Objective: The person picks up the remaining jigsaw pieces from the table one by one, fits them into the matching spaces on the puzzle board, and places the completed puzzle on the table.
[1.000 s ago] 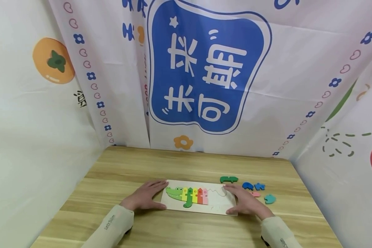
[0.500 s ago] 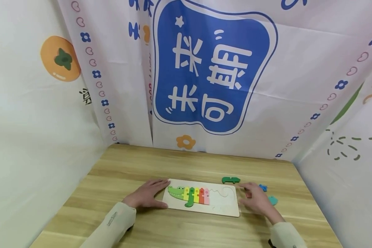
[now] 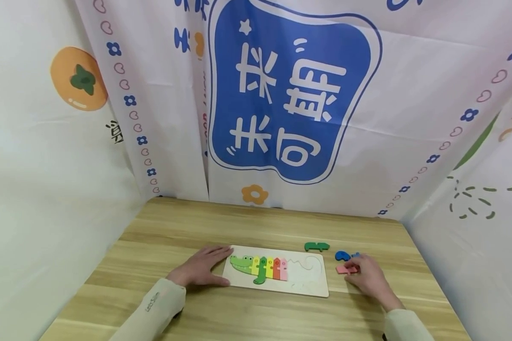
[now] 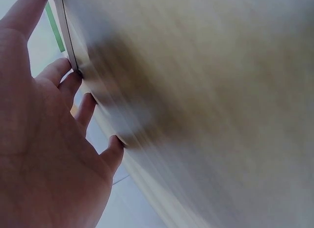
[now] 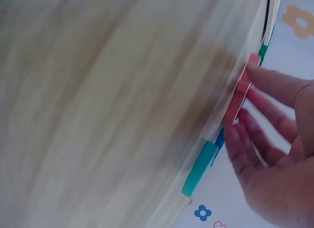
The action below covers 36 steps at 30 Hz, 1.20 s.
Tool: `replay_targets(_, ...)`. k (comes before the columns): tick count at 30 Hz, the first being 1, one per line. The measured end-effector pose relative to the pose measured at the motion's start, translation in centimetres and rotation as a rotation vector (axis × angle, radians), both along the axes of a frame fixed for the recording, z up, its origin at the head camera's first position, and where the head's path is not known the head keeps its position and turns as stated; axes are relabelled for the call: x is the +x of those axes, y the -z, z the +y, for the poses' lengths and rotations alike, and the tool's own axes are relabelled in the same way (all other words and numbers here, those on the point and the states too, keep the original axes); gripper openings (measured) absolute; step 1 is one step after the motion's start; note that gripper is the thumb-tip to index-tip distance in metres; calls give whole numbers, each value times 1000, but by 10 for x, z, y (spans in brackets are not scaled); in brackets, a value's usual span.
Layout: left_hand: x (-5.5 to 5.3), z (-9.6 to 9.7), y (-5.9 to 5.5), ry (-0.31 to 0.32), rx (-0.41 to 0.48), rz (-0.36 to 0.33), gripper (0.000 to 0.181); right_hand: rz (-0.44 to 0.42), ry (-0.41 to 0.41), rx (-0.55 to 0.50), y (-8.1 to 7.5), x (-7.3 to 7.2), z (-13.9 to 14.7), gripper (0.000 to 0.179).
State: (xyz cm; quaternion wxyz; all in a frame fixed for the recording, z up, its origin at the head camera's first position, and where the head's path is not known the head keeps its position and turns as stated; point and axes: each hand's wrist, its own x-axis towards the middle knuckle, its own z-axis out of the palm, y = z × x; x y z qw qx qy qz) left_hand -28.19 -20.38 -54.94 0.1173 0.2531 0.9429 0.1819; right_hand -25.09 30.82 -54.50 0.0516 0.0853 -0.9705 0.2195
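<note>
A pale wooden puzzle board (image 3: 307, 286) lies on the table, its left part filled with a crocodile's head (image 3: 240, 263) and several numbered body pieces. At its left end rests my left hand (image 3: 200, 267), thumb at the near corner and fingers spread toward the far one. In the left wrist view, those fingertips touch the tabletop beside the board. My right hand (image 3: 370, 279) is right of the board, pinching a loose pink puzzle piece (image 5: 239, 95) between thumb and fingers. The piece appears low at the tabletop; whether it is lifted I cannot tell.
A green puzzle piece (image 3: 317, 246) lies beyond the board's far right corner. Two blue pieces (image 3: 342, 255) sit behind the right hand. A teal piece (image 5: 200, 168) shows in the right wrist view. White printed cloth (image 3: 175, 156) hangs around the wooden table (image 3: 222, 317).
My right hand has left the board's right end and moved right to the loose pieces, where it now pinches the pink one. The left hand has stayed at the board's left end.
</note>
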Motion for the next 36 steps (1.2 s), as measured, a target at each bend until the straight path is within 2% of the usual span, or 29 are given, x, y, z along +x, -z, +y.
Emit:
replay_targets(5, 0, 1, -1, 3, 0, 3, 101, -8, -92, -55, 3, 1, -7, 28)
replay_targets(8, 0, 1, -1, 0, -1, -3, 101, -32, -103, -103, 2, 2, -9, 33)
replay_targets(11, 0, 2, 0, -1, -4, -6, 101, -59, -38, -144, 1, 3, -11, 43)
replay_targets(15, -1, 2, 0, -2, -3, -6, 101, -121, 75, -137, -2, 2, -13, 68)
replay_targets(17, -1, 2, 0, -4, -1, -4, 101, -154, 102, -113, -1, 1, -14, 81)
replay_targets(20, -1, 1, 0, -4, 2, -3, 101, -175, 115, -85, 1, -1, -17, 89)
replay_targets(25, -1, 1, 0, -2, -2, 1, 101, -154, 123, -41, 3, -4, -25, 82)
replay_targets(32, -1, 1, 1, 1, 0, -4, 101, -109, 121, -6, -1, -5, -31, 50)
replay_targets(36, -1, 1, 0, 3, 0, -3, 101, -108, 108, -7, 0, -6, -29, 52)
